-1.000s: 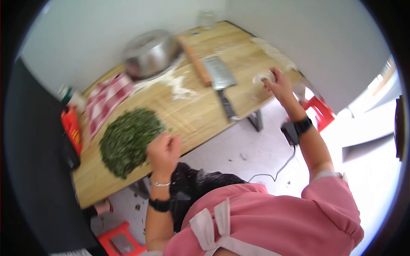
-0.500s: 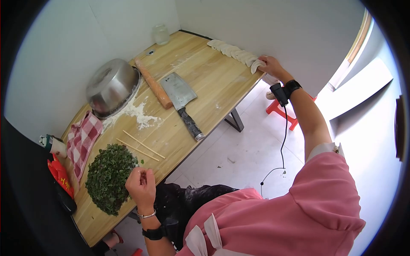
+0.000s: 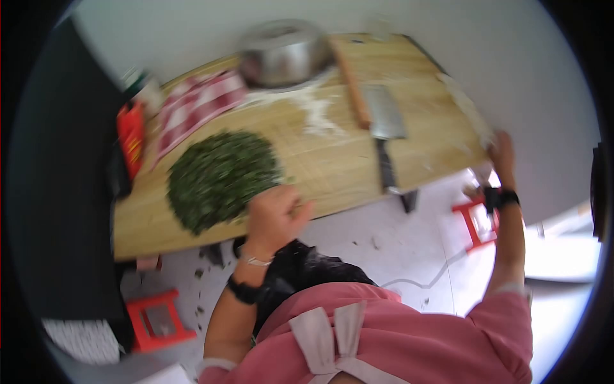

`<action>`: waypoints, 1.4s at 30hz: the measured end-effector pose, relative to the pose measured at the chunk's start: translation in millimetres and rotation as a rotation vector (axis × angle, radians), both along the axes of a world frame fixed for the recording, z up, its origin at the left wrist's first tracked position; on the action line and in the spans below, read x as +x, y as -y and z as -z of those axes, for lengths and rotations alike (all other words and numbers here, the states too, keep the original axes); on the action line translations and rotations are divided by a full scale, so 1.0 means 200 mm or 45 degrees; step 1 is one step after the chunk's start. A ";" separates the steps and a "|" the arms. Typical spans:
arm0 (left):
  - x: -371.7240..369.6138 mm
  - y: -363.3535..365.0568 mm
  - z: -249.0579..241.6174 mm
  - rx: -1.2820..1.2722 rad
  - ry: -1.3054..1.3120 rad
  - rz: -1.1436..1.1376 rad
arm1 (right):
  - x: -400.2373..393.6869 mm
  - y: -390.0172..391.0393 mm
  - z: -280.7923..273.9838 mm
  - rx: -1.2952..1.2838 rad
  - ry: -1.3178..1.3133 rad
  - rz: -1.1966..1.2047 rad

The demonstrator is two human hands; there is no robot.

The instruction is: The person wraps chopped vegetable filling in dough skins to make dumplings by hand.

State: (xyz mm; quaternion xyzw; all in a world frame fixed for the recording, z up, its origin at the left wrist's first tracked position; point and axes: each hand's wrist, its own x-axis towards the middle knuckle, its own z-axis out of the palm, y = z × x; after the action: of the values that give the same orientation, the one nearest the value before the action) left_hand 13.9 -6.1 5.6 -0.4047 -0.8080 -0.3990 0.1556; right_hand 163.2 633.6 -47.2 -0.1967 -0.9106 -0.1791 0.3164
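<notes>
My left hand [image 3: 276,214] is curled closed beside the heap of chopped greens [image 3: 220,176], at the table's front edge; whether anything is inside it is hidden. On the far right, my right hand [image 3: 502,152] is at the table's corner, by the near end of a row of white dough pieces [image 3: 465,105]. Blur hides its fingers. A cleaver [image 3: 385,115] lies on the wooden table [image 3: 435,137], next to a rolling pin [image 3: 351,86]. Blurred thin sticks lie right of the greens.
An upturned metal bowl [image 3: 283,54] stands at the back by scattered flour [image 3: 318,114]. A checked cloth [image 3: 199,105] and a red packet [image 3: 132,137] are at the left. Red stools [image 3: 160,322] stand on the floor. A glass jar [image 3: 378,29] is at the back.
The view has turned, so the table and its items appear rotated and shifted. My left hand is still curled near the greens, and my right hand remains by the row's near end.
</notes>
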 end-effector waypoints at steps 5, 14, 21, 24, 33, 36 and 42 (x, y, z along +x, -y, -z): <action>0.00 0.03 -0.01 0.002 -0.013 0.011 | 0.01 0.29 -0.26 -0.223 0.008 0.004; 0.00 0.07 -0.03 0.225 -0.046 0.061 | -0.42 1.26 -0.93 -0.398 0.010 -0.566; -0.10 0.47 -0.19 0.486 -0.281 -0.329 | -0.69 1.89 -1.07 -0.216 0.283 -0.891; -0.23 0.75 -0.15 0.658 0.007 -0.823 | -0.76 1.98 -1.05 -0.270 0.534 -1.091; -0.77 1.13 -0.31 -0.237 -0.018 -0.649 | -1.35 2.29 -0.95 -0.181 0.889 -1.431; -0.95 1.11 -0.34 -0.599 0.070 -0.404 | -1.65 2.47 -0.88 -0.149 1.111 -1.460; -1.22 1.06 -0.32 -1.056 -0.072 -0.206 | -2.03 2.73 -0.61 0.042 1.155 -1.337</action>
State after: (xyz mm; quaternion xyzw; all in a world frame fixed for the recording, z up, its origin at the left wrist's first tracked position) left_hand -230.6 -217.9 69.8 -0.3789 -0.9247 -0.0154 0.0325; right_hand -243.0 87.8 75.5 0.3692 -0.9246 -0.0805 -0.0478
